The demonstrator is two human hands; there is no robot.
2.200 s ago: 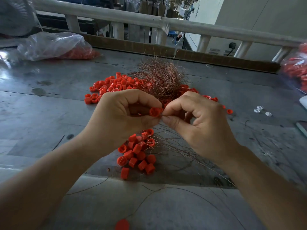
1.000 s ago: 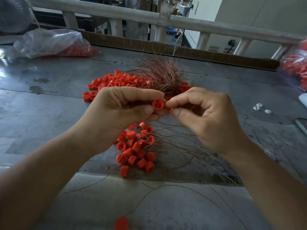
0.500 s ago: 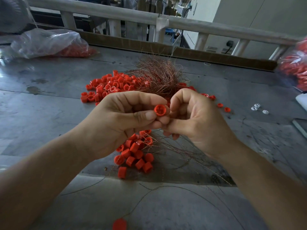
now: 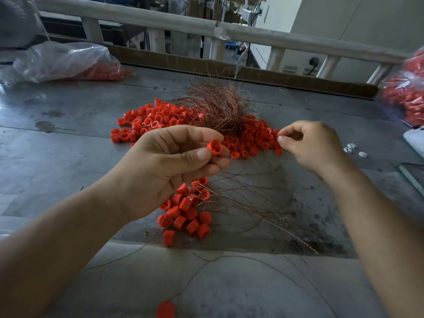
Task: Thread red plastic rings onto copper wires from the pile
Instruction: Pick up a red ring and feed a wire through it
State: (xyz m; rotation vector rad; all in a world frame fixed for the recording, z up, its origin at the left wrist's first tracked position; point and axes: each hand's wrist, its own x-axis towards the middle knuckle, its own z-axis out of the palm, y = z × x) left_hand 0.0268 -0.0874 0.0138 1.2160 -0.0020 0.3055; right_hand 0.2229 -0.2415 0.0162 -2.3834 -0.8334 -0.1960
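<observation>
At the far left: plastic bag of red parts, blurred behind its film.
Left hand: thumb and fingers curled round one red ring, held above the tabletop.
Centre, behind: ring pile partly hidden under copper wires.
Right hand: well apart from the ring, thumb and forefinger tips pinched; any wire between them is too thin to see.
Right edge: second bag, cut off.

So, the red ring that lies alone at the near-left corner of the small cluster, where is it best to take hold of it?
Pinch the lone ring across its curved outer wall, coming down from above on the near-left side. It is a short cylinder with bare table near and left of it; the small cluster crowds only its far right.
</observation>
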